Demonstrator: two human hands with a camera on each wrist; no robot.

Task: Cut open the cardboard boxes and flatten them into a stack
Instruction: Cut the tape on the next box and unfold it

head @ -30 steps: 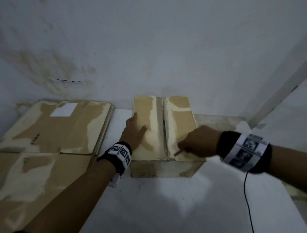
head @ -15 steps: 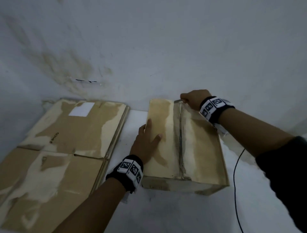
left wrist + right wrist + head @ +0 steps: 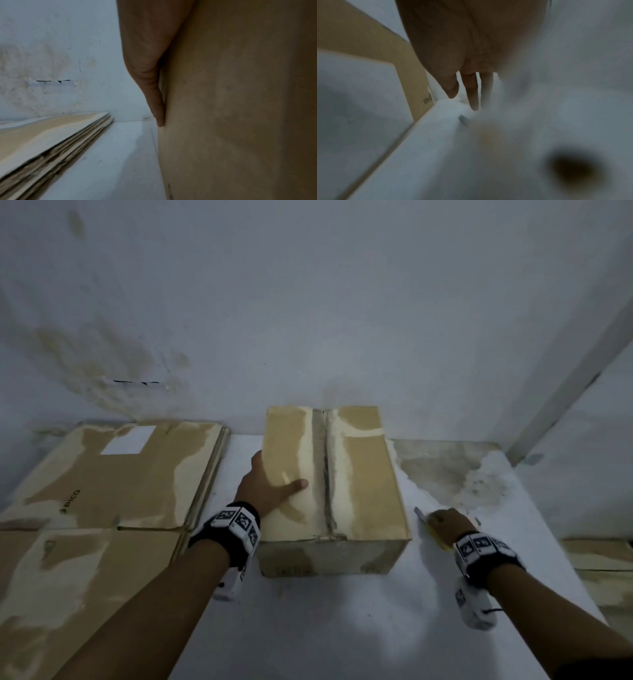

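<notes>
The box sits in the middle of the head view, and the seam down its top looks cut, so the step now seems to be putting the knife down and pulling the flaps open. To do that well, the knife should go flat on the table, clear of the box and of fingers, blade away from the body. The left hand lies at the left of the box, thumb flat on top and fingers straight down the side, holding nothing; it should keep the box from sliding. The right hand is low at the right of the box and just beside it. It looks like it still has the knife, but the wrist view is blurry with fingers spread, so I cannot tell if it is holding or letting go. The stack of flat boxes fills the lower left. The table is white, with a brown stain at the right. The wall behind is pale and smudged at the left.
</notes>
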